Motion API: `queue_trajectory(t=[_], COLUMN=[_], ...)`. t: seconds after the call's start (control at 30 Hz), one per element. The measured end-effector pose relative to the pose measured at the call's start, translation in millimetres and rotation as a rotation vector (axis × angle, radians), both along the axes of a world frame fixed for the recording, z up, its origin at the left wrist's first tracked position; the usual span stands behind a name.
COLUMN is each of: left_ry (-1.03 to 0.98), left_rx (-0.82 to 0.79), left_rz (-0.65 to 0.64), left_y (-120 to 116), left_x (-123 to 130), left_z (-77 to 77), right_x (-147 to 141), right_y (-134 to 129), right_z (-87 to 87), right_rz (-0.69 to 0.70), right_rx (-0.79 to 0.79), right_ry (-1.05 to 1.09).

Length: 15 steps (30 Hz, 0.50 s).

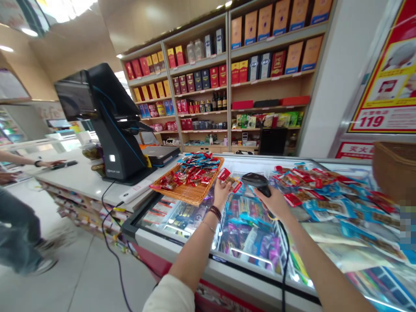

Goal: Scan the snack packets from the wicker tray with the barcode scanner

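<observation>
A small red snack packet [224, 175] is pinched in my left hand [222, 190], just right of the wicker basket [191, 194]. My right hand [275, 203] is wrapped round the grip of a black barcode scanner [255, 178], whose head points left toward the packet. The scanner's cable [285, 260] drops from my right hand over the freezer's front edge. Red and blue snack packets [198, 167] are heaped in the basket. More loose packets [325, 190] lie spread on the glass to the right of my right hand.
Beneath both hands is a glass-topped freezer [182, 242] with goods inside. A checkout terminal [113, 130] stands on the white counter [74, 186] at left. A co-worker's hand [53, 164] rests there. A brown woven basket [390, 173] is at right; stocked shelves [201, 91] stand behind.
</observation>
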State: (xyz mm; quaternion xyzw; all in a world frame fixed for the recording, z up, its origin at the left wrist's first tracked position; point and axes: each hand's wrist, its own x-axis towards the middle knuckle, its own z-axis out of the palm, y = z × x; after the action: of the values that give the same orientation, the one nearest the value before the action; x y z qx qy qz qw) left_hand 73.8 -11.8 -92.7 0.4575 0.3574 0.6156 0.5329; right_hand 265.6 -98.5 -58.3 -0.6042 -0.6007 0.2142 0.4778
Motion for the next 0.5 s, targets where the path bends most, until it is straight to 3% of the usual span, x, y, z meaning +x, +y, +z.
queue_trajectory(t=[0.17, 0.5], left_ry=[0.015, 0.001], left_rx=[-0.01, -0.004], left_rz=[0.067, 0.064], left_y=[9.6, 12.2], left_x=[-8.0, -12.0], left_z=[-14.1, -15.7], right_x=[-0.8, -8.5], right_y=[-2.7, -1.6], right_z=[5.0, -1.3], right_rz=[-0.022, -0.016], right_rx=[-0.008, -0.02], right_ry=[-0.36, -0.487])
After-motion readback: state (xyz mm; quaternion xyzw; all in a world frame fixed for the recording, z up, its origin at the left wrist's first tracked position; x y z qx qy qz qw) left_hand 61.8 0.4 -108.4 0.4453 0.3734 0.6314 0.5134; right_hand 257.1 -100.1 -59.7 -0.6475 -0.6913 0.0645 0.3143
